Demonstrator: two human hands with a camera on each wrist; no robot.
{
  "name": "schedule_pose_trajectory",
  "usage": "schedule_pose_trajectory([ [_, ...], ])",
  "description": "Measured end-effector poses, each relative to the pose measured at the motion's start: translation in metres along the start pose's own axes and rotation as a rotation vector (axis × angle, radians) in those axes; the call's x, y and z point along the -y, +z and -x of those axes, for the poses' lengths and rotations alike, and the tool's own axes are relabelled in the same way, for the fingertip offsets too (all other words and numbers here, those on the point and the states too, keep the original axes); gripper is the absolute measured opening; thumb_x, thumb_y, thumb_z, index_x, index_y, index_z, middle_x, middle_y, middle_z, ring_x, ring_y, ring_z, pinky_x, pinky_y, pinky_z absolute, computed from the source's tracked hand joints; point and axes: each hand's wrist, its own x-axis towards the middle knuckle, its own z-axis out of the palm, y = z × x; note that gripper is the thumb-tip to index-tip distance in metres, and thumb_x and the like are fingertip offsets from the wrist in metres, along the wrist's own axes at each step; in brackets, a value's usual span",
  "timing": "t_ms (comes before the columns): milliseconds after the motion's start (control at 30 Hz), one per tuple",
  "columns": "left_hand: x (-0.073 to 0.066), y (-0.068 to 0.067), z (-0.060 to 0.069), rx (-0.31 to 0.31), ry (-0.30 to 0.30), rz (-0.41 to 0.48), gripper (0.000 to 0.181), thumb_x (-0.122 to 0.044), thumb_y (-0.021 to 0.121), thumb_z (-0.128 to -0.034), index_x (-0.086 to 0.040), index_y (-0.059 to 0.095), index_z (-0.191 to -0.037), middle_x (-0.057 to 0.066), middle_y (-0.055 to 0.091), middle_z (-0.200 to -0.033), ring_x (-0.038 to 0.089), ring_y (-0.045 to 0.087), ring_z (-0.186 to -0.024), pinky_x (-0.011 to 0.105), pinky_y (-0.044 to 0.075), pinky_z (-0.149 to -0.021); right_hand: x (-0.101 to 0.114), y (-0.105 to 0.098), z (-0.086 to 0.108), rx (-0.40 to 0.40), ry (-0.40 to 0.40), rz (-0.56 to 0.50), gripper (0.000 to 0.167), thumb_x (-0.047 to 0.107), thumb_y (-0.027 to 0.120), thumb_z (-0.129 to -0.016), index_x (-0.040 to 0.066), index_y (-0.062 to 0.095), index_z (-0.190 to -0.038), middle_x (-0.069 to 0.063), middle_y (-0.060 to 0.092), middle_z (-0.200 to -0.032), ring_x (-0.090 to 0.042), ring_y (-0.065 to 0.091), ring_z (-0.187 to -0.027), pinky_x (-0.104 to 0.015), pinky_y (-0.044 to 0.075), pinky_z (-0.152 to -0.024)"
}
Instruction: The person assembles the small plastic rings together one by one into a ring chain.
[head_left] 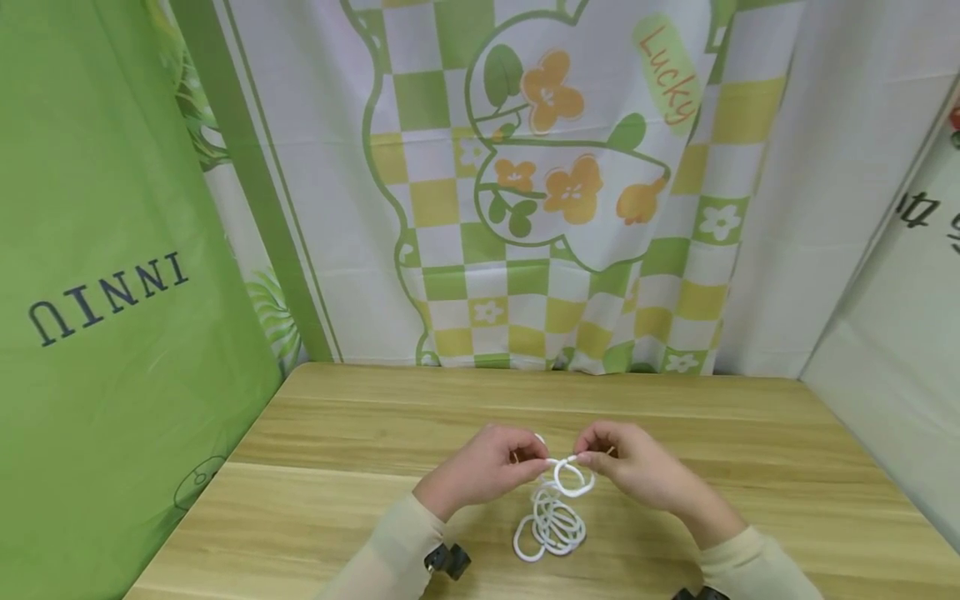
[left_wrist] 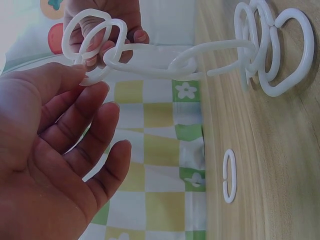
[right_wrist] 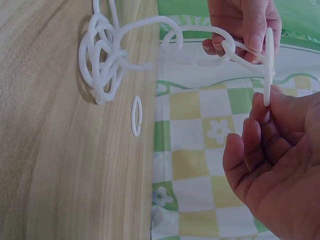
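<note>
Above the wooden table, my left hand [head_left: 491, 465] pinches a white plastic chain link [left_wrist: 118, 47] between thumb and index finger. Its other fingers are loosely bent. Facing it, my right hand [head_left: 637, 468] pinches another white link [right_wrist: 269, 65], seen edge-on in the right wrist view. The two links touch or overlap; whether they are fully joined I cannot tell. More joined links [left_wrist: 215, 52] hang from the held one down to a heap of white chain [head_left: 555, 529] on the table.
One loose white link [left_wrist: 229, 176] lies apart on the wooden table [head_left: 337, 500], beyond the heap. A checked, flower-printed curtain [head_left: 555, 250] hangs behind the table's far edge. Green cloth [head_left: 112, 250] hangs on the left, and pale cloth [head_left: 900, 350] on the right.
</note>
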Motion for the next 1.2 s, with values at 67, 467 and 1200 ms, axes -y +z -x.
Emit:
schedule_pose_trajectory([
  [67, 0.0, -0.0001, 0.0003, 0.001, 0.005, -0.006, 0.009, -0.02, 0.065, -0.0967, -0.014, 0.071, -0.094, -0.013, 0.064, -0.078, 0.0, 0.057, -0.068, 0.02, 0.05, -0.061, 0.0002, 0.0014, -0.0001, 0.002, -0.006, 0.003, 0.008, 0.015, 0.066, -0.094, 0.007, 0.065, -0.096, -0.001, 0.063, -0.086, -0.013, 0.056, -0.075, -0.027, 0.048, -0.065],
  [467, -0.0002, -0.0002, 0.0014, 0.004, 0.008, -0.01, 0.011, -0.021, 0.063, -0.0976, -0.013, 0.071, -0.095, -0.006, 0.066, -0.08, 0.0, 0.056, -0.068, 0.02, 0.05, -0.062, -0.0008, 0.0085, 0.0008, 0.052, 0.001, -0.017, 0.008, 0.016, 0.063, -0.096, 0.008, 0.063, -0.094, -0.003, 0.063, -0.086, -0.025, 0.059, -0.08, -0.029, 0.05, -0.069],
  [1200, -0.0015, -0.0026, 0.0023, 0.005, 0.015, 0.023, 0.009, -0.019, 0.066, -0.0953, -0.013, 0.071, -0.091, -0.013, 0.062, -0.077, 0.001, 0.056, -0.068, 0.021, 0.05, -0.062, -0.0018, 0.0078, 0.0037, 0.027, 0.022, -0.011, 0.01, 0.019, 0.062, -0.097, 0.009, 0.063, -0.094, -0.005, 0.061, -0.084, -0.013, 0.051, -0.069, -0.026, 0.044, -0.058],
])
